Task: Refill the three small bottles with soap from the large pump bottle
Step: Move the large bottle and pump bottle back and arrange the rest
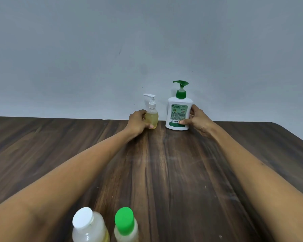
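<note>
The large white pump bottle [179,113] with a green pump head and green label stands upright at the table's far edge. My right hand [197,118] grips its right side, thumb across the lower front. To its left a small clear pump bottle [152,117] holding yellow liquid, with a white pump, stands upright; my left hand [138,122] grips it from the left. At the bottom edge stand two more small bottles: one with a white cap [87,226] and one with a green cap [125,224], both capped and partly cut off by the frame.
The dark wooden table [164,172] runs up to a plain grey wall [147,49]. Its right corner is rounded, and the edge slants in at the right of the view.
</note>
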